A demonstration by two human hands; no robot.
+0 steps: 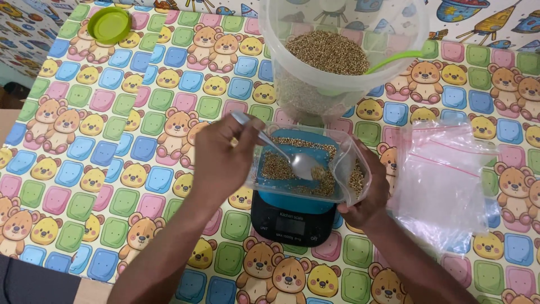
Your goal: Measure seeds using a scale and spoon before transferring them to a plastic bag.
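My left hand [218, 159] grips a metal spoon [292, 160] whose bowl sits inside a clear plastic bag [343, 163] with small brown grains in it. The bag lies on a black kitchen scale [292, 222] with a blue top. My right hand [368, 197] holds the bag's right side, keeping its mouth open. Just behind stands a clear plastic bucket [343, 50] filled with the same grains, a green scoop handle [394, 59] leaning in it.
A stack of clear zip bags [444, 180] lies right of the scale. A green round lid [109, 23] rests at the far left corner. The table wears a colourful bear-pattern cloth [112, 141]; its near-left edge shows bare wood.
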